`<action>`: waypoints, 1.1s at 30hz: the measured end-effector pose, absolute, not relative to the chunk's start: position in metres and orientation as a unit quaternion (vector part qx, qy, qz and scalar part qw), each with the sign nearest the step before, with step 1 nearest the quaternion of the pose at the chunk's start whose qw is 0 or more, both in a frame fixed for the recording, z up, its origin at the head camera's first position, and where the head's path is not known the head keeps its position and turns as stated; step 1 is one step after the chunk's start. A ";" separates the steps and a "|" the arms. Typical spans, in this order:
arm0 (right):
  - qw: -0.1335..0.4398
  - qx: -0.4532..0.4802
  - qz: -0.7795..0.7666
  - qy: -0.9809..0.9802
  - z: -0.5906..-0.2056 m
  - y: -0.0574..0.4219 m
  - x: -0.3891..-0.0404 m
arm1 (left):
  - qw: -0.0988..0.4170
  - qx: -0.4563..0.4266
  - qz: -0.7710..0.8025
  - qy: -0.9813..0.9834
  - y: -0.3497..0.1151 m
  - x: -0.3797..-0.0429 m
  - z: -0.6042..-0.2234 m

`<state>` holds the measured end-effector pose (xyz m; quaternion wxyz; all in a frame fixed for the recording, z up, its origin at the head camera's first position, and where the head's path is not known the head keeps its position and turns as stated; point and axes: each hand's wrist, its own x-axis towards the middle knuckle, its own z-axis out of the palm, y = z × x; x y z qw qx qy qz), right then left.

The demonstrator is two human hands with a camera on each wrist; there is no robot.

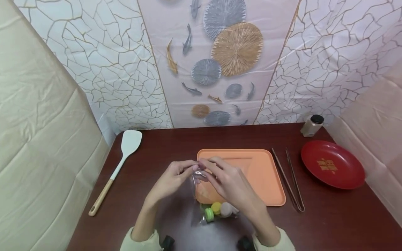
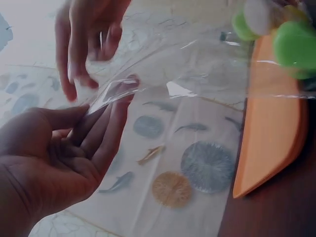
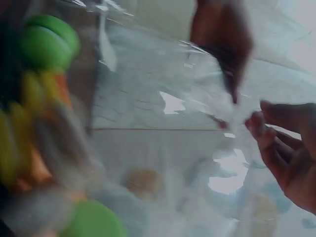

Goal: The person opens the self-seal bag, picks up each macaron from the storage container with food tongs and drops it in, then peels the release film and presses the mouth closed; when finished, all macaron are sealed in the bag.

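Note:
A clear plastic bag hangs from my left hand, whose thumb and fingers pinch its top edge. Inside, at the bottom, are several macarons: green, yellow and greyish white. My right hand is close beside the left one at the bag's top. Seen from the left wrist, the right hand's fingers hang loosely just off the film, with nothing visible held. The right wrist view is blurred around the right hand. Behind the bag lies an orange tray.
Metal tongs lie along the tray's right side. Farther right are a red plate and a black-capped jar. A white spatula with a wooden handle lies at left on the dark table. Cloth walls enclose the back and sides.

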<state>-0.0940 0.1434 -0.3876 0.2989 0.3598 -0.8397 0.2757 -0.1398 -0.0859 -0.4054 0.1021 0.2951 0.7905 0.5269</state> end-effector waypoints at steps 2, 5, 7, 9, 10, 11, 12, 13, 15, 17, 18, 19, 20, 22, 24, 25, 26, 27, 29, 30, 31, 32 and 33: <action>0.324 0.353 0.277 -0.833 -0.397 0.138 -0.103 | 0.100 0.291 0.528 0.791 -0.083 -0.141 -0.407; 0.351 0.354 0.293 -0.816 -0.411 0.137 -0.117 | 0.101 0.295 0.542 0.780 -0.078 -0.143 -0.408; 0.364 0.357 0.304 -0.805 -0.416 0.137 -0.121 | 0.105 0.294 0.550 0.774 -0.077 -0.143 -0.409; 0.371 0.364 0.312 -0.795 -0.420 0.136 -0.124 | 0.102 0.295 0.550 0.775 -0.077 -0.144 -0.409; 0.373 0.368 0.314 -0.792 -0.422 0.136 -0.125 | 0.102 0.294 0.549 0.776 -0.077 -0.144 -0.409; 0.369 0.368 0.316 -0.793 -0.424 0.135 -0.125 | 0.100 0.293 0.546 0.779 -0.078 -0.145 -0.409; 0.366 0.370 0.316 -0.793 -0.425 0.134 -0.125 | 0.102 0.295 0.545 0.778 -0.079 -0.145 -0.409; 0.362 0.369 0.319 -0.795 -0.429 0.134 -0.127 | 0.106 0.297 0.546 0.776 -0.080 -0.145 -0.409; 0.360 0.367 0.316 -0.798 -0.433 0.132 -0.128 | 0.112 0.300 0.546 0.775 -0.082 -0.146 -0.410; 0.356 0.365 0.314 -0.801 -0.436 0.131 -0.130 | 0.115 0.304 0.540 0.776 -0.084 -0.146 -0.411; 0.357 0.367 0.310 -0.801 -0.434 0.130 -0.129 | 0.119 0.309 0.537 0.776 -0.084 -0.145 -0.411; 0.358 0.368 0.305 -0.802 -0.433 0.129 -0.129 | 0.119 0.312 0.529 0.780 -0.085 -0.145 -0.412; 0.362 0.371 0.296 -0.802 -0.430 0.127 -0.128 | 0.117 0.314 0.522 0.784 -0.084 -0.145 -0.412; 0.361 0.373 0.287 -0.805 -0.426 0.126 -0.126 | 0.106 0.321 0.510 0.791 -0.083 -0.144 -0.413; 0.358 0.379 0.274 -0.808 -0.421 0.125 -0.124 | 0.094 0.323 0.501 0.798 -0.082 -0.143 -0.413; 0.357 0.382 0.270 -0.809 -0.419 0.126 -0.124 | 0.084 0.323 0.496 0.801 -0.081 -0.143 -0.413; 0.354 0.386 0.267 -0.809 -0.419 0.127 -0.124 | 0.075 0.324 0.491 0.805 -0.081 -0.143 -0.413; 0.351 0.389 0.265 -0.809 -0.418 0.128 -0.124 | 0.066 0.326 0.487 0.808 -0.081 -0.142 -0.413; 0.349 0.396 0.260 -0.808 -0.418 0.129 -0.124 | 0.051 0.334 0.480 0.809 -0.080 -0.143 -0.414; 0.349 0.399 0.260 -0.807 -0.418 0.130 -0.124 | 0.043 0.337 0.478 0.810 -0.080 -0.142 -0.414; 0.349 0.399 0.262 -0.806 -0.418 0.130 -0.124 | 0.035 0.341 0.477 0.809 -0.080 -0.143 -0.414; 0.350 0.400 0.265 -0.805 -0.418 0.130 -0.124 | 0.029 0.343 0.478 0.808 -0.079 -0.143 -0.415; 0.351 0.399 0.268 -0.804 -0.418 0.130 -0.125 | 0.023 0.340 0.481 0.808 -0.079 -0.143 -0.416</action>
